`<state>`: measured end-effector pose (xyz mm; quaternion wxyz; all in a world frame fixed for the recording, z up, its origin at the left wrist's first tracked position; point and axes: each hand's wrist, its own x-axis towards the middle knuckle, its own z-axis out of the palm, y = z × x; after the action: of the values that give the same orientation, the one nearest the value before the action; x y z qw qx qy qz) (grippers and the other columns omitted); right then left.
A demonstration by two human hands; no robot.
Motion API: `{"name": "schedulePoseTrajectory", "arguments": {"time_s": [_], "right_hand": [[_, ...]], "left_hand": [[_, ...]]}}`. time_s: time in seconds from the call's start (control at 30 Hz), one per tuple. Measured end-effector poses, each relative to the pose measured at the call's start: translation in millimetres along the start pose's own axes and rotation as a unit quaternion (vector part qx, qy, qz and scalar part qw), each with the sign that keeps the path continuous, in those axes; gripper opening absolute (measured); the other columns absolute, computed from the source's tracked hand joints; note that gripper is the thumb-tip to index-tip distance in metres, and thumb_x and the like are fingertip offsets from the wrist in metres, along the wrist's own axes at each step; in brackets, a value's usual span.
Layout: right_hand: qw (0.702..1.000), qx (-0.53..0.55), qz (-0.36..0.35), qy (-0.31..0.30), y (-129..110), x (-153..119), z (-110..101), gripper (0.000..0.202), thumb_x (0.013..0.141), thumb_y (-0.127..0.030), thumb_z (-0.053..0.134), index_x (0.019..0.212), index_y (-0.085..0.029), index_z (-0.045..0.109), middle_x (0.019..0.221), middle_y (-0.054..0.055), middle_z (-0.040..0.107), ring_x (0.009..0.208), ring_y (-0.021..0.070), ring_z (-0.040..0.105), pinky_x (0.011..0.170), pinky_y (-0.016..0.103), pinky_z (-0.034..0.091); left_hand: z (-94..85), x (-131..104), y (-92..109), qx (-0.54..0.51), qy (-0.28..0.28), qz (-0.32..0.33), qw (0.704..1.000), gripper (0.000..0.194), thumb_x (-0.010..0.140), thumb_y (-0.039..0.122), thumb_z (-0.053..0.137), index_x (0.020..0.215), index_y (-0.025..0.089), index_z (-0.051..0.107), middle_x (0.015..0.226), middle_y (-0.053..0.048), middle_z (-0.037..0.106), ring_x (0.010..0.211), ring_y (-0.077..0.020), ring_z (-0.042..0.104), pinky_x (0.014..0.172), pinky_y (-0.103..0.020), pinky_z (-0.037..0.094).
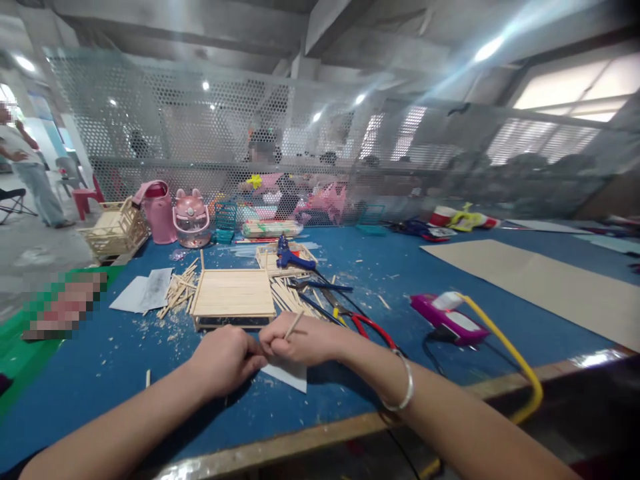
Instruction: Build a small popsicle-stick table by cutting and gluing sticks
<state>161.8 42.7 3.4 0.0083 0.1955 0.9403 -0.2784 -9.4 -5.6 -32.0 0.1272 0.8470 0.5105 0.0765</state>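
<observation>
My right hand [290,339] is closed around a thin wooden stick [294,325] that juts up between its fingers. Touching it, my left hand [227,360] has its fingers curled in, and whatever they grip is hidden. Under my right hand lies a piece of white paper [287,375]. Just beyond both hands stands a small frame of wooden sticks [233,293] with a flat slatted top and thin posts at its back corners. Loose sticks [180,287] are heaped to its left, and more [295,297] lie to its right.
Behind the frame, a blue glue gun [293,259] rests on another stick piece. Red-handled pliers [367,327] lie right of my hands, then a purple device [447,320] with a yellow tube. Pink bottles [159,217], a perforated screen [200,127] and cardboard [540,280] surround the blue table.
</observation>
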Motion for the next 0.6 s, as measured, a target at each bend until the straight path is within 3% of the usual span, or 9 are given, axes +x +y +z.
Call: {"name": "schedulePoseTrajectory", "arguments": {"time_s": [0.2, 0.33, 0.5, 0.6], "right_hand": [[0.998, -0.009, 0.002, -0.055, -1.5, -1.3, -1.0, 0.014, 0.064, -0.007, 0.036, 0.057, -0.016, 0.044, 0.051, -0.005, 0.038, 0.049, 0.0065, 0.036, 0.047, 0.017, 0.026], [1.000, 0.015, 0.000, 0.005, -1.4, -0.1, 0.7, 0.014, 0.066, -0.008, 0.036, 0.057, -0.015, 0.044, 0.053, -0.004, 0.039, 0.051, 0.0070, 0.038, 0.049, 0.018, 0.027], [0.998, 0.039, 0.003, -0.057, -0.8, -5.6, -1.2, 0.015, 0.065, -0.007, 0.035, 0.055, -0.015, 0.043, 0.052, -0.005, 0.038, 0.051, 0.0069, 0.037, 0.050, 0.018, 0.027], [0.999, 0.032, 0.041, -0.015, -0.2, -4.2, -0.7, 0.016, 0.066, -0.007, 0.035, 0.057, -0.015, 0.046, 0.055, -0.004, 0.043, 0.054, 0.0074, 0.039, 0.051, 0.018, 0.028]], "left_hand": [[-1.2, -0.2, 1.6, 0.002, 0.001, -0.004, 1.000, 0.030, 0.079, 0.040, 0.041, 0.080, 0.027, 0.068, 0.070, -0.003, 0.068, 0.065, -0.0177, 0.061, 0.052, -0.023, 0.034], [-2.7, -1.9, 1.1, -0.003, -0.009, -0.009, 1.000, 0.029, 0.079, 0.037, 0.041, 0.081, 0.027, 0.068, 0.074, -0.003, 0.069, 0.068, -0.0176, 0.062, 0.054, -0.023, 0.037], [-3.4, -1.7, 0.0, -0.019, -0.014, -0.013, 1.000, 0.031, 0.079, 0.042, 0.041, 0.087, 0.029, 0.067, 0.080, -0.002, 0.070, 0.072, -0.0178, 0.063, 0.056, -0.023, 0.037], [-3.9, -1.9, 0.8, -0.016, -0.020, -0.014, 1.000, 0.031, 0.079, 0.042, 0.041, 0.083, 0.028, 0.068, 0.078, -0.003, 0.070, 0.070, -0.0175, 0.063, 0.055, -0.023, 0.036]]}}
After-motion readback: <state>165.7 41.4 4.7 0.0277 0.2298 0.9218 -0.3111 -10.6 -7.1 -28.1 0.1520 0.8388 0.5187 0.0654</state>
